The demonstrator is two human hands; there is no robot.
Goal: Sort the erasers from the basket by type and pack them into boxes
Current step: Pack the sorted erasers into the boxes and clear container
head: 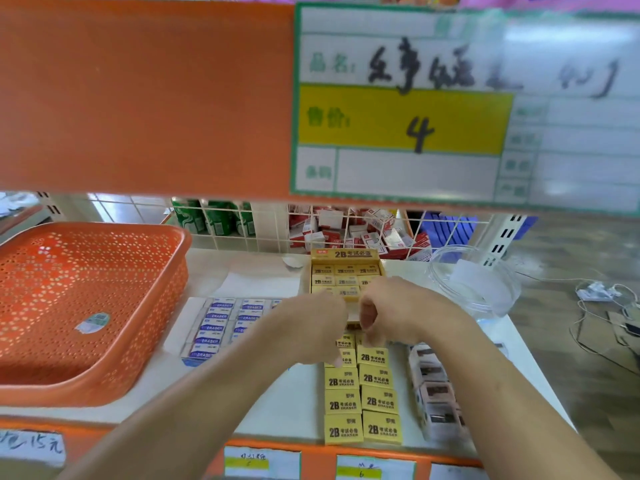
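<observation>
Left hand [317,329] and right hand [393,310] meet, fingers curled. Whether either grips an eraser, I cannot tell. Yellow erasers [363,400] lie in rows just beneath them; their yellow box [341,254] sits just beyond.

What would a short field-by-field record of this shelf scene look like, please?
basket: orange basket, left, only a sticker showing inside
box: yellow 2B box, at back, holds yellow erasers
loose: yellow 2B erasers in two columns; blue-white erasers to their left; brown-white erasers to their right
hands: left hand and right hand together at the columns' far end; grip unclear
</observation>
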